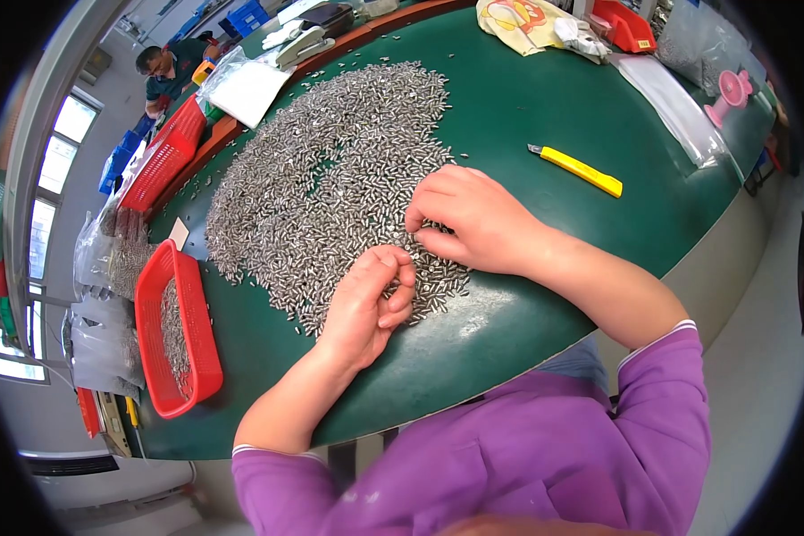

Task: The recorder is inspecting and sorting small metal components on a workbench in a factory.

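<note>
A wide heap of small silvery metal pins (330, 196) is spread over the green table. At the heap's near edge, my left hand (366, 299) is turned partly palm-up with its fingers curled in; anything inside them is too small to make out. Just to its right, my right hand (473, 223) reaches down into the pins, thumb and fingers bent together. Its fingertips touch the heap, and what they pinch is hidden. The two hands are close but apart.
On the green tabletop (590, 246), a yellow utility knife (581, 171) lies right of the heap. A red basket (207, 357) of pins stands at left. Clear plastic sheets (670, 107) and a pink stand (728, 96) are far right. Another person (174, 71) sits far left.
</note>
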### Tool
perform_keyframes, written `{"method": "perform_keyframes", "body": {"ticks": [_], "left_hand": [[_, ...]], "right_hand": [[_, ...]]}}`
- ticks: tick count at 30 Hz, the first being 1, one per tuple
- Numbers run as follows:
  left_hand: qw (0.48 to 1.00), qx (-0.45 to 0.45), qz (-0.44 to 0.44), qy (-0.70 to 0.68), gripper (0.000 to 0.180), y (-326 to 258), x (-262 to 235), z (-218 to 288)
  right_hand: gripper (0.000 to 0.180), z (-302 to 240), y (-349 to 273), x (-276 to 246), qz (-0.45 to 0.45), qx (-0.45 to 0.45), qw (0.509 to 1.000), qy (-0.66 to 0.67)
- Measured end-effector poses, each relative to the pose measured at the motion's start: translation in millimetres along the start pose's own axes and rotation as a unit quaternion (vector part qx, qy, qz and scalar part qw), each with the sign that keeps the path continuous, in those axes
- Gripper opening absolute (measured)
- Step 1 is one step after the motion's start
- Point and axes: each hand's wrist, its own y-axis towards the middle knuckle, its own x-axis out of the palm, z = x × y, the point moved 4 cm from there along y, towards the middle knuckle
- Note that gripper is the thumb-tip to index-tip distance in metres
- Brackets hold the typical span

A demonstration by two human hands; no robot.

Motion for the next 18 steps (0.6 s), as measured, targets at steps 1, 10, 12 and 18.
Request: {"method": "perform_keyframes", "body": {"ticks": [1,10,12,18], "left_hand": [[1.0,0.005,-0.026,0.006,0.014,0.1,2.3,-0.3],[0.998,0.006,-0.043,0.035,0.015,1.2,3.0,-4.2],[0.999,0.005,-0.052,-0.005,0.018,2.0,2.9,-3.4],[0.999,-0.019,-0.026,-0.027,0.023,2.4,2.0,-3.8]], "right_hand": [[0.013,-3.1,0.3,-4.3,-0.002,0.0,1.0,0.028],[0.019,-3.5,-4.6,4.4,-0.023,-0.014,0.985,0.17],[0.022,1.8,-4.8,-1.7,-0.012,0.013,0.996,0.083],[0.018,14.6,-12.7,7.0,-0.073,0.042,0.994,-0.064]]}}
